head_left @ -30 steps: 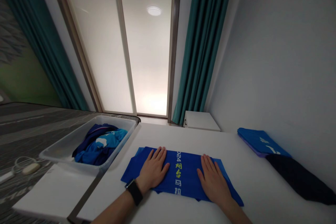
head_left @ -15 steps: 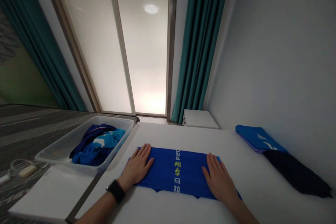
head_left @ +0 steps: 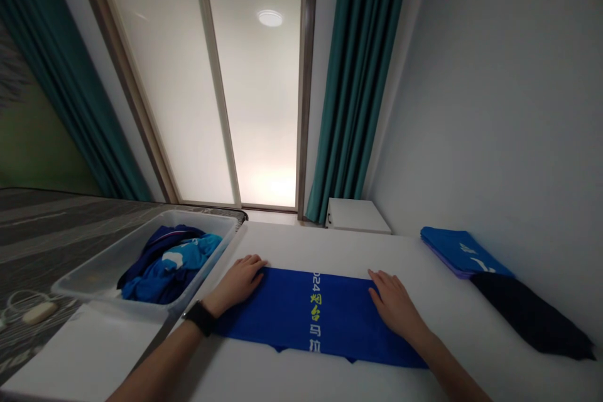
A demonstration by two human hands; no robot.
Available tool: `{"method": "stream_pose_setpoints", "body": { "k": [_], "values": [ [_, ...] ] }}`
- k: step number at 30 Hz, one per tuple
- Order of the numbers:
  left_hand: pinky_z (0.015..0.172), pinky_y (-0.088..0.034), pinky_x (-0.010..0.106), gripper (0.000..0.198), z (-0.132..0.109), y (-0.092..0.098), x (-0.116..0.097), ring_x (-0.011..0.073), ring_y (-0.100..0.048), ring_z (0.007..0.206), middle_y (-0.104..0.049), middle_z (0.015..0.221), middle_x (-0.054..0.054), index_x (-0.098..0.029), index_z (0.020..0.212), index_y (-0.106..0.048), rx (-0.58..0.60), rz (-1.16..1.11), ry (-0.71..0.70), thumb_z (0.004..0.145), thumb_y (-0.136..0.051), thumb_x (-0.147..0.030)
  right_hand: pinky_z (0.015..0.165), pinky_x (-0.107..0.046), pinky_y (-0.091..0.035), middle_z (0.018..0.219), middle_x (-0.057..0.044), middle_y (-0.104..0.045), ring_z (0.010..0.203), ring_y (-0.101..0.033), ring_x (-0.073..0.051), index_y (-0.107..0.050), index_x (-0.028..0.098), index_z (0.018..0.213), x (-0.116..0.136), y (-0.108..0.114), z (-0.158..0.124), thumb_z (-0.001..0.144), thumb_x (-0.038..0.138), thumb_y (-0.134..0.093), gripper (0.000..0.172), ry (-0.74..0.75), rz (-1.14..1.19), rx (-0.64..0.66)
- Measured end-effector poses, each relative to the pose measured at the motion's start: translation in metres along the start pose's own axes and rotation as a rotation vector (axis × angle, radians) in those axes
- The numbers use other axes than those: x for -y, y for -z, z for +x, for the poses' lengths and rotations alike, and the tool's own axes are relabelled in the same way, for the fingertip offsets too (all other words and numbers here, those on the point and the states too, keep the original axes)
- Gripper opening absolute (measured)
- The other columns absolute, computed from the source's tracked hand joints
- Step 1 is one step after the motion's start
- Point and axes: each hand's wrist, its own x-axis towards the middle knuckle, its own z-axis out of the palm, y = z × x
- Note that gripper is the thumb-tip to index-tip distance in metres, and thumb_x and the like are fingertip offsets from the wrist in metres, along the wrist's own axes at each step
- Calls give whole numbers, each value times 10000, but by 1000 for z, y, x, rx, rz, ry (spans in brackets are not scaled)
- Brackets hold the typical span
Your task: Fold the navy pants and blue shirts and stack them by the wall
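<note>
A folded blue garment (head_left: pixel 343 308) lies flat on the white table, with white and yellow lettering down its middle. My left hand (head_left: pixel 241 284) rests at its far left corner, fingers slightly bent and thumb apart from them. On the far right part of the cloth, my right hand (head_left: pixel 394 304) touches the fabric with its thumb spread from the fingers. Both hands are open, palms down. A black watch (head_left: pixel 201 318) is on my left wrist. Small dark points of fabric stick out from the garment's near edge.
A clear plastic bin (head_left: pixel 101 267) with crumpled blue clothes (head_left: pixel 164 264) stands on the left. Folded blue garments (head_left: pixel 464 250) and a black one (head_left: pixel 532 314) lie at the right of the white table (head_left: pixel 282 242). A white cabinet (head_left: pixel 358 215) stands beyond, near the curtain.
Both hands have shifted from lying flat on the garment to its far corners, the left outward and the fingers more bent. The garment's sides look straighter and wider.
</note>
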Motion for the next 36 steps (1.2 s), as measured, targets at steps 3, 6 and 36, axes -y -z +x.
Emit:
{"method": "stream_pose_setpoints", "body": {
  "k": [3,6,36],
  "values": [
    [945,-435,368,258,11,8,4,238,-593,1002,-650,1030,98,-188,1048,-670,53,-49,-53,909,-453,-185,988,-433,-425,1137,-152,-633,1074,-581,-263,-614,139,1215,-4,4,10,936,275,-349,408,72,69,-19],
    [898,-443,366,225,16,11,6,241,-587,945,-646,964,102,-176,936,-661,47,-76,-24,907,-440,-205,922,-402,-442,1036,-130,-619,996,-567,-252,-639,164,1070,-2,4,12,940,268,-372,315,96,123,-57],
    [778,-478,309,251,44,24,19,213,-643,818,-710,859,33,-180,859,-634,190,-561,146,823,-527,-404,770,-330,-477,851,-30,-700,819,-631,-215,-615,219,803,-43,61,52,844,398,-493,220,17,577,410]
  ]
}}
